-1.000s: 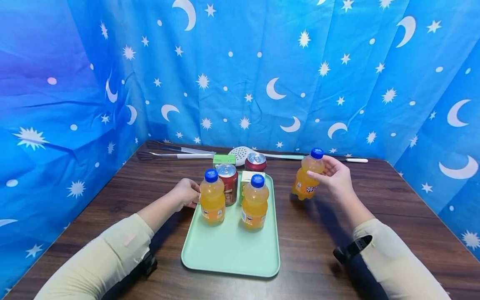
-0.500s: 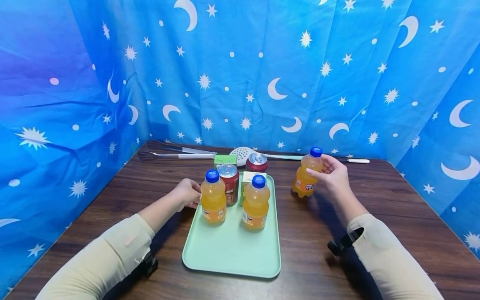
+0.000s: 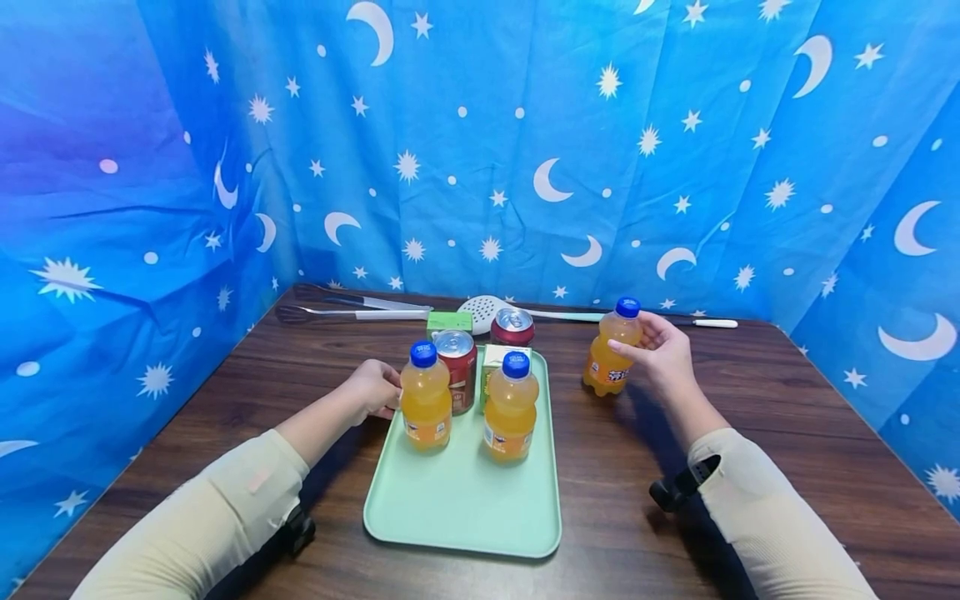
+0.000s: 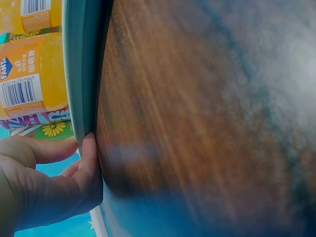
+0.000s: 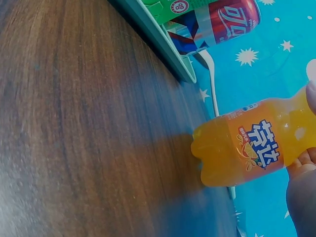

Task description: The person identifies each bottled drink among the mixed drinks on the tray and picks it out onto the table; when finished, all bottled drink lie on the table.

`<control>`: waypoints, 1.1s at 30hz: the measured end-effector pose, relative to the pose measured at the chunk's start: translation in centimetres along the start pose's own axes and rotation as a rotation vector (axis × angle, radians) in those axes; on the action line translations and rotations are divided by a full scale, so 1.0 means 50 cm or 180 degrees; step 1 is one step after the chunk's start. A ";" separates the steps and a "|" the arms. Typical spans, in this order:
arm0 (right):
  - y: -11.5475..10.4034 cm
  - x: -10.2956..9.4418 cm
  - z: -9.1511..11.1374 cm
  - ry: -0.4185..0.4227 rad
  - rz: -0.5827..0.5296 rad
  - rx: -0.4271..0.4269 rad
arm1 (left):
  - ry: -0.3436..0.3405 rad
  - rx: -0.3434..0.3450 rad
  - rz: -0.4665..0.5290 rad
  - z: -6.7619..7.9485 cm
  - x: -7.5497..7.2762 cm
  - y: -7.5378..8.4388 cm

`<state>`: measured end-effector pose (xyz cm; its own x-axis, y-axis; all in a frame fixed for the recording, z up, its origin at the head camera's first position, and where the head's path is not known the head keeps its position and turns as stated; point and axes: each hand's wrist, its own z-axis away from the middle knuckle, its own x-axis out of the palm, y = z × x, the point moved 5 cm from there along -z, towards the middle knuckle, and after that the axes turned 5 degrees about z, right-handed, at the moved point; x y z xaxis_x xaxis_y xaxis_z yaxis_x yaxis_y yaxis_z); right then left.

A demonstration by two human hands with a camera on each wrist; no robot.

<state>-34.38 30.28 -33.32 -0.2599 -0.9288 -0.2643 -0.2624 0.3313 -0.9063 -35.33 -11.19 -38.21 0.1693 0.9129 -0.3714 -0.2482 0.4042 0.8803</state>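
Observation:
In the head view my left hand (image 3: 372, 388) pinches the left rim of a light green tray (image 3: 461, 508); in the left wrist view the thumb lies inside the rim and fingers outside. Right of the tray, my right hand (image 3: 663, 354) grips an orange soda bottle (image 3: 609, 367) around its upper part, thumb toward me. The bottle leans slightly, and I cannot tell whether its base touches the table. Two like bottles, a left one (image 3: 426, 404) and a right one (image 3: 510, 417), stand on the tray. Behind them are a red can (image 3: 459, 375) and a drink carton (image 3: 495, 357).
Toward the tray's back stand another red can (image 3: 513, 327) and a green carton (image 3: 450, 320), partly hidden. Along the table's back edge lie a white skimmer (image 3: 483, 312) and several long-handled utensils. A blue curtain (image 3: 480, 150) hangs behind the wooden table (image 3: 637, 517).
My right hand has moved slightly left with the bottle in it. The left hand and the tray have stayed in place.

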 end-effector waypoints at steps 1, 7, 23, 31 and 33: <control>0.000 0.000 0.000 -0.0002 -0.0002 0.0007 | 0.0005 -0.0004 0.0005 -0.001 0.000 -0.001; -0.001 0.002 0.001 0.0020 0.0046 0.0084 | -0.0009 0.0046 0.0026 0.000 0.001 0.000; 0.012 -0.012 0.010 0.0054 0.0255 -0.0153 | -0.0005 0.0019 -0.0003 0.002 0.001 0.001; 0.021 -0.036 0.032 0.0051 -0.0083 -0.0382 | 0.0007 0.0023 -0.0014 0.004 0.001 0.000; 0.023 -0.043 0.039 0.0034 -0.0182 -0.0397 | 0.0005 0.0023 -0.0021 0.004 0.001 -0.001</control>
<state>-32.33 32.32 -34.44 -0.2508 -0.9452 -0.2092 -0.3904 0.2965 -0.8716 -35.13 -11.15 -38.20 0.1696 0.9102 -0.3778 -0.2401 0.4099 0.8800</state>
